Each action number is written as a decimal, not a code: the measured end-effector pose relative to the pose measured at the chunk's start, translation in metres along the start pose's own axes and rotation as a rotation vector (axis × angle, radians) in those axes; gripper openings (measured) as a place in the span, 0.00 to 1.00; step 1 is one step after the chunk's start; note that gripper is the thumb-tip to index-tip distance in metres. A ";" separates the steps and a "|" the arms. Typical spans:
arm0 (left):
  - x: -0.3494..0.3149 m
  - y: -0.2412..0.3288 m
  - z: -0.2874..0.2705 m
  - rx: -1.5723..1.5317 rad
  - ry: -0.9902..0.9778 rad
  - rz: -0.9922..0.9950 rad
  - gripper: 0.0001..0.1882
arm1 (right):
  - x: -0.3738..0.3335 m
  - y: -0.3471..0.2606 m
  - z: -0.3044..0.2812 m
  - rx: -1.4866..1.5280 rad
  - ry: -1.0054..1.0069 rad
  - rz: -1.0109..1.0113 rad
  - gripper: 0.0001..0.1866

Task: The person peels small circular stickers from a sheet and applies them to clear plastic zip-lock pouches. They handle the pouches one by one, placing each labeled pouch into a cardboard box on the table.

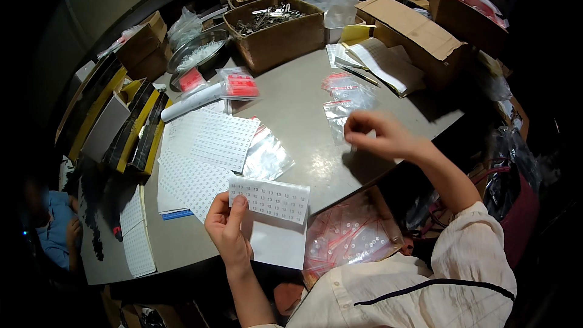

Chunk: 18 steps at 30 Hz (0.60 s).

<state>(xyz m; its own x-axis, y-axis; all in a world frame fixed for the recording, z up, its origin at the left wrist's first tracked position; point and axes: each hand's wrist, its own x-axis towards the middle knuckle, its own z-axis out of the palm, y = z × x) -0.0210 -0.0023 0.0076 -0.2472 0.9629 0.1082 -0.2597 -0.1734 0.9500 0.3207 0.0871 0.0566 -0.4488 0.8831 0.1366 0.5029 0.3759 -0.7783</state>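
Over the near edge of the worktop point(291, 97), the left hand point(229, 228) pinched the label sheet point(270, 199), best held flat and steady, while the right hand point(388, 135) curled its fingers, whether around anything I couldn't tell.

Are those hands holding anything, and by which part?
The left hand grips a label sheet by its left edge; whether the right hand holds anything can't be told.
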 end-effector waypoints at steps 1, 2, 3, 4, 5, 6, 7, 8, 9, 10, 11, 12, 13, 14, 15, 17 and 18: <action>0.001 0.000 0.002 0.010 -0.017 0.013 0.06 | 0.011 0.011 -0.011 -0.120 0.013 0.045 0.09; 0.001 0.000 0.003 0.034 -0.035 0.014 0.07 | 0.024 0.024 -0.021 -0.237 -0.002 0.067 0.09; 0.000 0.000 0.000 0.061 -0.045 0.019 0.07 | 0.037 0.035 -0.027 -0.350 -0.021 0.083 0.10; -0.001 0.000 -0.001 0.087 -0.055 0.023 0.07 | 0.044 0.041 -0.028 -0.390 -0.056 0.106 0.11; -0.001 0.002 -0.001 0.084 -0.069 0.027 0.07 | 0.051 0.046 -0.030 -0.429 -0.091 0.130 0.12; -0.002 0.001 -0.002 0.080 -0.079 0.025 0.07 | 0.056 0.047 -0.030 -0.468 -0.132 0.156 0.13; -0.003 0.001 -0.002 0.076 -0.090 0.023 0.07 | 0.060 0.046 -0.033 -0.467 -0.146 0.190 0.14; -0.002 0.001 -0.002 0.058 -0.076 0.028 0.07 | 0.063 0.045 -0.038 -0.468 -0.159 0.226 0.16; -0.002 0.001 -0.002 0.042 -0.062 0.027 0.07 | 0.064 0.040 -0.039 -0.463 -0.176 0.265 0.17; -0.002 0.000 -0.002 0.026 -0.050 0.026 0.07 | 0.064 0.027 -0.044 -0.474 -0.211 0.374 0.23; -0.003 -0.001 -0.004 0.007 -0.046 0.017 0.07 | 0.064 0.028 -0.042 -0.503 -0.261 0.371 0.25; -0.002 0.000 -0.006 -0.013 -0.043 0.012 0.07 | 0.065 0.024 -0.041 -0.533 -0.307 0.366 0.28; -0.002 0.000 -0.007 -0.032 -0.042 0.007 0.07 | 0.065 0.018 -0.039 -0.563 -0.353 0.361 0.30; -0.001 0.001 -0.007 -0.044 -0.041 0.008 0.08 | 0.058 0.010 -0.035 -0.560 -0.421 0.372 0.32; -0.002 0.001 -0.007 -0.057 -0.037 0.010 0.10 | 0.049 0.009 -0.028 -0.597 -0.420 0.252 0.35; -0.002 0.001 -0.006 -0.085 -0.026 0.014 0.13 | 0.037 -0.005 -0.023 -0.469 -0.358 0.178 0.30; 0.000 0.003 -0.002 -0.098 -0.026 0.021 0.15 | 0.034 0.000 -0.024 -0.519 -0.251 0.159 0.28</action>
<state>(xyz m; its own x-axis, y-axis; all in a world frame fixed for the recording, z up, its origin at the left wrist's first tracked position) -0.0239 -0.0034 0.0097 -0.2290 0.9638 0.1363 -0.3448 -0.2113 0.9146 0.3234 0.1245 0.0757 -0.4678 0.8702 -0.1550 0.8450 0.3888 -0.3673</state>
